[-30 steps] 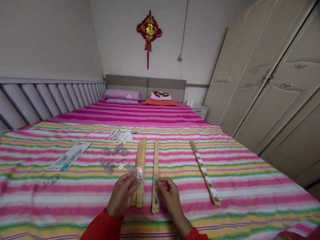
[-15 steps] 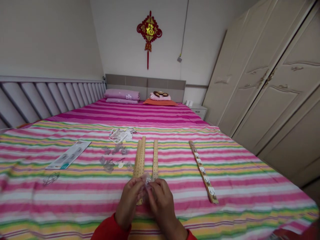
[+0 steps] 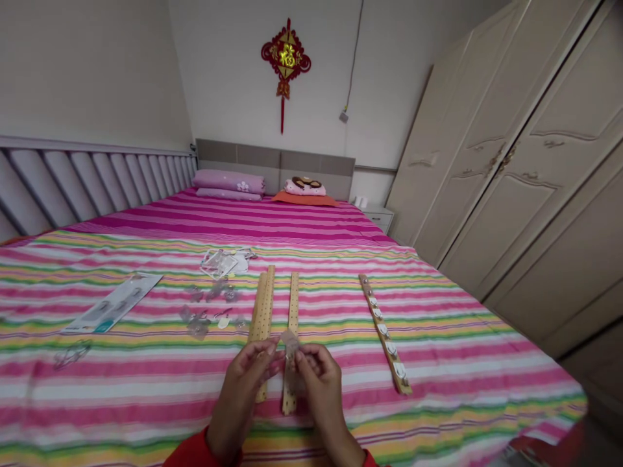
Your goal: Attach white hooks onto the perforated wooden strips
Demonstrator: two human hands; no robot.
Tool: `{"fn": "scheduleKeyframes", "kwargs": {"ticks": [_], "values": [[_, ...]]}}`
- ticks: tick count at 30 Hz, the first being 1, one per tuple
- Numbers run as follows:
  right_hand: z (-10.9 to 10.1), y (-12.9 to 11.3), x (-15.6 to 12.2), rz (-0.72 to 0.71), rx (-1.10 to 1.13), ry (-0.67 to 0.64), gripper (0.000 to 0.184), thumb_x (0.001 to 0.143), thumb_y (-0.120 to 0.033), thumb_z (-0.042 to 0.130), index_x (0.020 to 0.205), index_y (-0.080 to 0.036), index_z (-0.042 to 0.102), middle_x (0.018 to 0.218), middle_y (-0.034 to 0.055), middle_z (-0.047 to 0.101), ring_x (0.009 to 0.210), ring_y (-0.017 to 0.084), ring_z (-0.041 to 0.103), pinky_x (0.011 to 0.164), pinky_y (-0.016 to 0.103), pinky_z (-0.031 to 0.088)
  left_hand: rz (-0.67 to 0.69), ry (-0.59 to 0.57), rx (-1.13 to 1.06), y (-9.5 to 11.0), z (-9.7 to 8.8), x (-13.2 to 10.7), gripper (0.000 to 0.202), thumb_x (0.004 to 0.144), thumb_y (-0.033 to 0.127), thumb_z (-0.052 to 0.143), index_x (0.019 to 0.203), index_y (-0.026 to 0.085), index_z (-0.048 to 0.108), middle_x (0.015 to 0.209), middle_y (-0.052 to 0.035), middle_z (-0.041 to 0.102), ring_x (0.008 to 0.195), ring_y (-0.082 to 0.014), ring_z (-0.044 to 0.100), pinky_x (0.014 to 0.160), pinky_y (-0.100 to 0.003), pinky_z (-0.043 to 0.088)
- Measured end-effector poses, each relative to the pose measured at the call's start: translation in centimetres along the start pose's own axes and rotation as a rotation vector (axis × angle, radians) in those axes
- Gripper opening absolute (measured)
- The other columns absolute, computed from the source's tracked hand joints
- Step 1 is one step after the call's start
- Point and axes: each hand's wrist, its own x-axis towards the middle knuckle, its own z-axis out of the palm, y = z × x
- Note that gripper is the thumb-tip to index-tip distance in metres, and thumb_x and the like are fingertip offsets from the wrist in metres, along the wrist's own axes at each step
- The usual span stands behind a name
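My left hand [image 3: 246, 383] and my right hand [image 3: 318, 376] meet just above the striped bed, and together they pinch a small clear plastic hook [image 3: 290, 342] between their fingertips. Under them lie perforated wooden strips: a pair [image 3: 263, 311] side by side and a single strip [image 3: 293, 305] to the right. Further right lies another wooden strip [image 3: 382, 327] with several clear hooks stuck along it.
Loose clear hooks [image 3: 207, 308] and clear wrappers [image 3: 221, 261] are scattered left of the strips. A packaging card [image 3: 113, 301] lies at the left. Pillows [image 3: 232, 182] sit at the headboard. A tall cream wardrobe [image 3: 525, 168] stands along the right.
My hands came together over the strips: the left brought the clear hook from beside the paired strips to the right hand, and both now hold it, raised slightly.
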Motion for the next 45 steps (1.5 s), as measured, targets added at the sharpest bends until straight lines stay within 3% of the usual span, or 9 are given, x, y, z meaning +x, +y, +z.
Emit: {"fn": "scheduleKeyframes", "kwargs": {"ticks": [3,10,18,25,29,38,45], "values": [[0.0,0.2,0.2,0.183,0.189,0.017,0.025,0.065,-0.035,0.078,0.075,-0.017,0.064,0.062,0.0002,0.066,0.055,0.013,0.06,0.056,0.025,0.049,0.054,0.032,0.034,-0.2,0.0,0.4,0.037,0.056,0.04,0.079,0.081,0.017,0.064,0.084,-0.0026,0.069,0.071,-0.0129,0.063,0.063,-0.021,0.049],[0.5,0.2,-0.4,0.338,0.429,0.003,0.026,0.058,-0.029,0.083,0.073,-0.017,0.067,0.064,0.0002,0.068,0.055,0.011,0.06,0.056,0.021,0.048,0.069,0.034,0.096,-0.9,0.2,0.8,0.039,0.049,0.039,0.08,0.077,0.016,0.065,0.074,-0.0024,0.071,0.071,-0.0163,0.065,0.064,-0.025,0.051],[-0.2,1.4,-0.1,0.281,0.247,-0.069,0.03,0.063,-0.038,0.079,0.082,-0.016,0.07,0.059,0.0004,0.066,0.052,0.011,0.057,0.052,0.022,0.044,0.093,0.013,0.179,-1.8,-0.6,1.9,0.034,0.054,0.038,0.078,0.077,0.016,0.067,0.077,-0.0046,0.072,0.076,-0.0186,0.066,0.07,-0.027,0.05],[-0.8,0.5,3.8,0.129,0.116,-0.062,0.022,0.065,-0.036,0.075,0.07,-0.016,0.069,0.053,-0.0017,0.062,0.048,0.011,0.052,0.05,0.023,0.041,0.086,-0.106,0.266,-0.7,0.6,4.9,0.032,0.058,0.039,0.075,0.078,0.015,0.068,0.073,-0.0031,0.07,0.07,-0.0149,0.063,0.066,-0.024,0.048],[-0.8,1.1,6.1,0.124,0.053,-0.036,0.021,0.061,-0.034,0.075,0.068,-0.016,0.068,0.051,-0.0021,0.061,0.046,0.011,0.052,0.048,0.024,0.041,0.024,-0.086,0.265,-0.4,1.4,6.9,0.034,0.052,0.039,0.077,0.075,0.015,0.069,0.068,-0.0021,0.069,0.063,-0.0133,0.062,0.06,-0.024,0.048],[-1.2,4.6,9.4,0.171,0.029,0.002,0.019,0.057,-0.033,0.072,0.058,-0.016,0.064,0.042,-0.0039,0.056,0.039,0.009,0.047,0.042,0.022,0.036,0.103,-0.081,0.418,-3.3,1.3,11.9,0.024,0.056,0.034,0.067,0.069,0.014,0.065,0.059,-0.0007,0.065,0.056,-0.0132,0.059,0.057,-0.025,0.046],[-1.3,6.8,10.1,0.214,0.062,0.069,0.016,0.054,-0.028,0.072,0.061,-0.016,0.063,0.046,-0.0035,0.059,0.039,0.009,0.048,0.039,0.02,0.034,0.17,-0.013,0.545,-4.6,1.4,13.4,0.018,0.057,0.029,0.062,0.071,0.016,0.062,0.06,-0.0001,0.064,0.06,-0.0163,0.061,0.06,-0.028,0.047]]}}
